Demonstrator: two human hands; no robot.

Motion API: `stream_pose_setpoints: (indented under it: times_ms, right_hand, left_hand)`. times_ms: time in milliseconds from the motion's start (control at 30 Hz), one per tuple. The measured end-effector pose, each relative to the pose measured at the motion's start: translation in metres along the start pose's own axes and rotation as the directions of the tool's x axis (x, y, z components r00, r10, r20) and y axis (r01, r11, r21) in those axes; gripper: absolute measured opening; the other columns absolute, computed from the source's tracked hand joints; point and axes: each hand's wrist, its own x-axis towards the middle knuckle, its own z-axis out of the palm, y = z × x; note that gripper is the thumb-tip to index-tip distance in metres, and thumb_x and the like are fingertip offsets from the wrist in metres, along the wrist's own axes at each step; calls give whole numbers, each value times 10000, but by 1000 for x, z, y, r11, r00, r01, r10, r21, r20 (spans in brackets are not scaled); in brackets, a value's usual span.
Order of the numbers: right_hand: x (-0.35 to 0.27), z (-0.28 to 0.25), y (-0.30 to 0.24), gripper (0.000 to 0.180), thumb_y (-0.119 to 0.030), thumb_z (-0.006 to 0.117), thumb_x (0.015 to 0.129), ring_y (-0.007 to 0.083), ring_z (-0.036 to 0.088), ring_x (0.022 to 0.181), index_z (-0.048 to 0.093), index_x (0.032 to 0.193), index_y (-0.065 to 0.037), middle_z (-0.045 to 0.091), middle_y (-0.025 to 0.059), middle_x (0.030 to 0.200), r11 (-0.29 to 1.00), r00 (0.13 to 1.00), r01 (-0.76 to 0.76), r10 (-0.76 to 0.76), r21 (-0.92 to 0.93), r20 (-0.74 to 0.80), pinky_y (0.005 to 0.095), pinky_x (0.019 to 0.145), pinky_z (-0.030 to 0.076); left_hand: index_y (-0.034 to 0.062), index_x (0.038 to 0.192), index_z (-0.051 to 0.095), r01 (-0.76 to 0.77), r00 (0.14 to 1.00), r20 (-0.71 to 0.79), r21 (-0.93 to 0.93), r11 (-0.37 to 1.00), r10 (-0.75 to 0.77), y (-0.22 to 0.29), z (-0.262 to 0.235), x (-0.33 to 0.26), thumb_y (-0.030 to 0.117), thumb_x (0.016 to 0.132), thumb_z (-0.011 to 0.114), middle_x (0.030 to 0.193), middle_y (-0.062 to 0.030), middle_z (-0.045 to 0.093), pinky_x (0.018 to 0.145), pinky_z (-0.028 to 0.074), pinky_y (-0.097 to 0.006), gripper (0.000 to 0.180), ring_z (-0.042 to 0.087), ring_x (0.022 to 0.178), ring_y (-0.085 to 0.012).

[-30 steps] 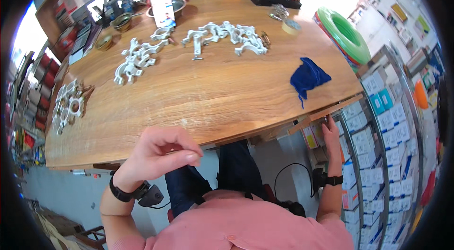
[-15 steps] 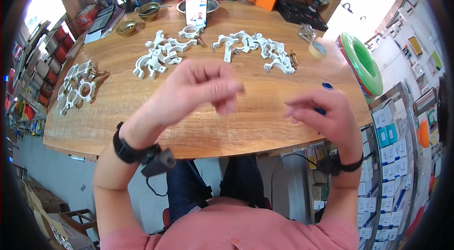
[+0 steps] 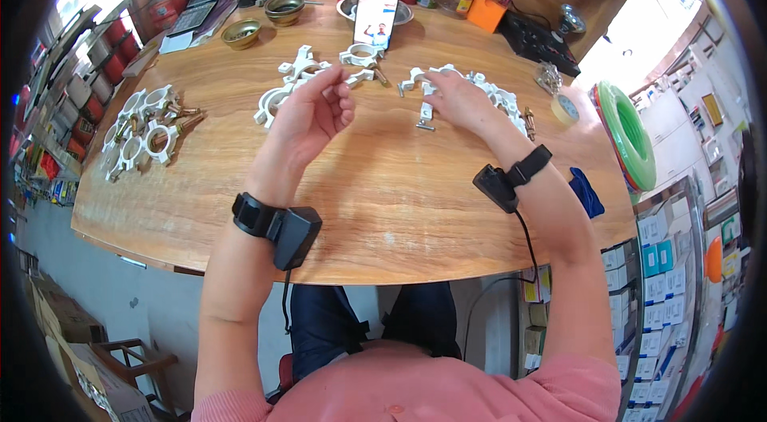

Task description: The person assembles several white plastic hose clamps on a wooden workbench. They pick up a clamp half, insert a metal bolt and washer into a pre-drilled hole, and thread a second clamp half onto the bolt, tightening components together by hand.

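Note:
My left hand [image 3: 313, 112] is raised over the table with its fingers curled in, and nothing shows in it. Just beyond it lies a pile of white half-ring pipe clamps [image 3: 272, 103], partly hidden by the hand. A white ring clamp [image 3: 361, 53] rests by the phone, with a brass-coloured bolt [image 3: 382, 75] beside it. On the right, my right hand [image 3: 462, 103] reaches into a second group of white clamp halves [image 3: 502, 99]. Its fingertips close on a white pipe clamp half [image 3: 427, 110] with a screw in its end.
Assembled white clamps with bolts [image 3: 148, 130] lie at the left. A phone [image 3: 375, 15] leans on a metal bowl at the back, near brass bowls [image 3: 241, 34]. To the right are a tape roll [image 3: 564, 109], a blue cloth-like item [image 3: 586, 192] and green hose coils [image 3: 627, 134].
Both hands have moved away from me over the table. My right hand has travelled left onto the right-hand clamp halves; my left hand has come up to the left-hand pile.

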Motion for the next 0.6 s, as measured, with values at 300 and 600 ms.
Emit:
stream_pose_setpoints:
  times_ms: [300,600]
  right_hand:
    - [16,5,19,265,-187,569,728,279,571,835,600,957,-59,597,153,881,899,967,-254,250,356,60,345,723,450]
    - [-12,-36,19,258,-177,615,684,230,587,773,620,898,-34,610,134,827,951,969,-232,245,203,-39,310,696,457]
  left_hand:
    - [89,815,526,40,999,-27,92,995,-37,-8,-6,-1,213,856,483,674,34,527,551,412,-208,138,495,612,-75]
    - [66,825,551,23,997,-71,154,988,-12,-12,-5,-1,209,842,499,664,20,542,530,430,-204,153,508,583,-74]
